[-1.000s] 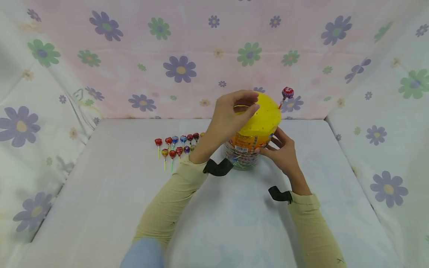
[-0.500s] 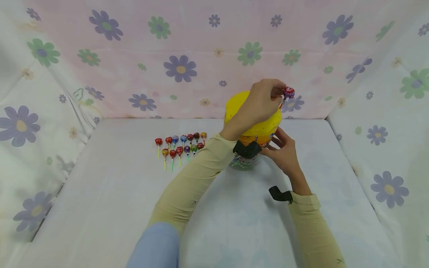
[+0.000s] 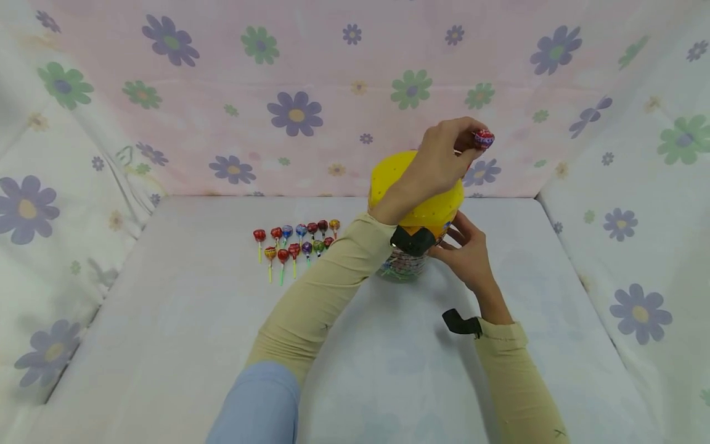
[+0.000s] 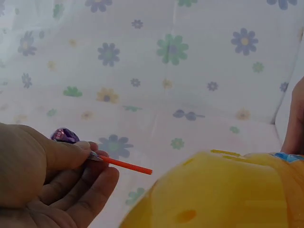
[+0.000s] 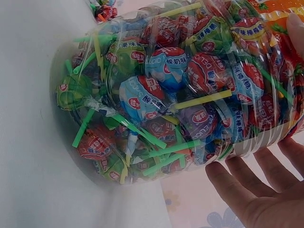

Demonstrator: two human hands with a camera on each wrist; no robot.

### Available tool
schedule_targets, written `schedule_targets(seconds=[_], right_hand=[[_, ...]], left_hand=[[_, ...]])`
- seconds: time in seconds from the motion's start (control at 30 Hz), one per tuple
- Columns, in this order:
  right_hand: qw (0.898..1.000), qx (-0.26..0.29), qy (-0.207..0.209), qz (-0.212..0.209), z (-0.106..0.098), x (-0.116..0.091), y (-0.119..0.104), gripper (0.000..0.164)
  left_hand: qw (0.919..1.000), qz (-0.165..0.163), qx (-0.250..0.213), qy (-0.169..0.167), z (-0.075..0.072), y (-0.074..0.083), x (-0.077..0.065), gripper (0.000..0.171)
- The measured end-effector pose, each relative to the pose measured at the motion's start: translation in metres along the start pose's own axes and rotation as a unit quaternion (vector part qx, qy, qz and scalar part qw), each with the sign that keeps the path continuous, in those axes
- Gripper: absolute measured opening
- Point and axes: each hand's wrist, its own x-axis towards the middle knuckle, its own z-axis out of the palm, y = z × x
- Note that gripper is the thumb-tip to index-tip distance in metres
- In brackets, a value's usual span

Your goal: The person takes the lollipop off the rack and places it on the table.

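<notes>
A clear ribbed jar full of wrapped lollipops stands on the table, topped by a yellow dotted lid. Above the lid's right edge, my left hand pinches a lollipop with a red and purple wrapper. In the left wrist view its orange stick points toward the lid, and its tip appears free of it. My right hand holds the right side of the jar, its fingers spread against the wall in the right wrist view. The left forearm hides part of the jar and lid.
To the left of the jar, several wrapped lollipops lie in two rows on the white table. The left sleeve passes over the right end of the rows. Flower-patterned cloth hangs behind and at both sides.
My left hand has moved right across the lid, taken hold of the lollipop at its edge and raised it slightly. My right hand has stayed on the jar.
</notes>
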Motion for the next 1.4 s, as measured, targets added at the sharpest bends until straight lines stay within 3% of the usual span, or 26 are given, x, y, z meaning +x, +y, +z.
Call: schedule_targets(seconds=[0.13,0.3,0.5,0.7,0.93,1.17,1.3,1.4], right_hand=[[1.0,0.003,-0.004,0.001,0.0,0.0,0.0,0.084],[1.0,0.008,-0.005,-0.007,0.001,0.0,0.0,0.081],[1.0,0.016,-0.008,-0.005,0.004,-0.001,-0.004,0.081],[1.0,0.011,-0.004,-0.007,0.004,0.0,-0.002,0.082],[1.0,0.005,0.002,-0.009,0.003,-0.001,0.003,0.082],[1.0,0.002,0.003,-0.011,0.005,-0.002,0.003,0.081],[1.0,-0.001,0.002,-0.012,0.004,-0.003,0.002,0.08],[1.0,-0.002,0.002,-0.014,0.004,-0.003,0.002,0.08]], left_hand=[[0.9987,0.026,-0.024,0.036,-0.009,0.002,-0.007,0.031],[0.995,0.04,-0.067,0.062,-0.031,-0.003,-0.03,0.034],[0.9874,0.022,-0.099,0.121,-0.074,-0.034,-0.071,0.033],[0.9796,-0.067,-0.072,0.175,-0.117,-0.084,-0.124,0.035],[0.9634,-0.178,-0.045,0.195,-0.145,-0.133,-0.195,0.041],[0.9276,-0.305,-0.005,0.215,-0.161,-0.17,-0.255,0.045],[0.9073,-0.365,0.017,0.208,-0.161,-0.191,-0.28,0.045],[0.8965,-0.393,0.052,0.198,-0.159,-0.202,-0.293,0.045]])
